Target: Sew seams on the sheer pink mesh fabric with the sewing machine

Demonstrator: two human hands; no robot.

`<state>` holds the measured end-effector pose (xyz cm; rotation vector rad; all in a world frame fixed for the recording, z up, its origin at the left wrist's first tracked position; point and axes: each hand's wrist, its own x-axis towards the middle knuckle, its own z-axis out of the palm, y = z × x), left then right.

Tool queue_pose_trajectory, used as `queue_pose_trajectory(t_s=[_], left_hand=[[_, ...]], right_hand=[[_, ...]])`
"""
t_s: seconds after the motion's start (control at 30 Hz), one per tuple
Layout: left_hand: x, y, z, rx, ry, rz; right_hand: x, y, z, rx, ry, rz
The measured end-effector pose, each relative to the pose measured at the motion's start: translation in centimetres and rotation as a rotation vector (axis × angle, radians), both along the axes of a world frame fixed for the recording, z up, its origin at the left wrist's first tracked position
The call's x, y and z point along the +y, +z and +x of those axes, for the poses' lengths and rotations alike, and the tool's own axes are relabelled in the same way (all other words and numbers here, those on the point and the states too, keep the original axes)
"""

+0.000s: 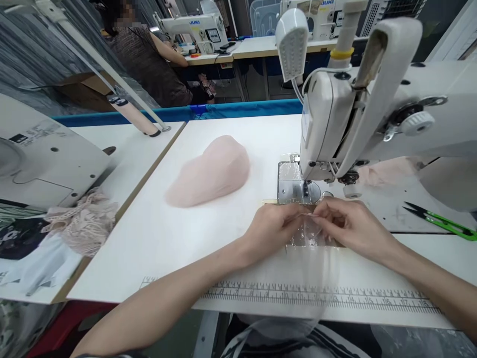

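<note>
1. The left hand (274, 221) pinches the thin see-through strip (320, 268) with its fingertips, just in front of the sewing machine's needle.
2. The right hand (345, 223) pinches the same strip, and its fingertips are just beside the left hand's.
3. The strip hangs down from the two hands, over the front edge of the white worktop (186, 248). It is so thin that its sides are hard to see.
4. The big white sewing machine (331, 119) stands over the shiny metal plate (288, 186), just past the fingers.
5. A soft pink cloth piece (214, 174) with a round bump lies on the worktop, left of the machine and apart from both hands.
6. Green snips (443, 221) lie to the right, with their dark blades pointing toward the machine.
7. A long ruler (268, 292) runs along the front of the worktop, below the hands.
8. At the far left, a heap of pale pink strings (91, 219) sits by another machine (48, 154).
9. Behind, a person (149, 64) in a dark top sits at another sewing machine (196, 32).
</note>
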<state>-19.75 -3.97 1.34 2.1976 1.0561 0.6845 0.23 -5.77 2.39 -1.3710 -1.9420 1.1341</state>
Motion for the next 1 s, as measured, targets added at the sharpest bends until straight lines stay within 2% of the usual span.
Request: queue_pose_trajectory(t_s=[0.17,0.33,0.7,0.9,1.0], left_hand=[[-0.1,-0.9,-0.3,-0.029,0.026,0.187],[-0.1,-1.2,-0.6,-0.020,0.012,0.307],[-0.4,-0.5,-0.3,0.003,0.028,0.333],[-0.4,-0.5,-0.4,0.012,0.004,0.387],[-0.6,-0.4,-0.4,-0.011,-0.026,0.287]], right_hand=[[-0.7,-0.9,-0.2,-0.023,-0.027,0.265],[-1.0,-1.3,-0.2,-0.044,0.013,0.351],[-1.0,-1.0,-0.3,-0.066,0.073,0.400],[-0.9,-1.6,0.1,-0.006,0.066,0.649],[-0.8,-1.7,0.3,0.012,0.074,0.743]])
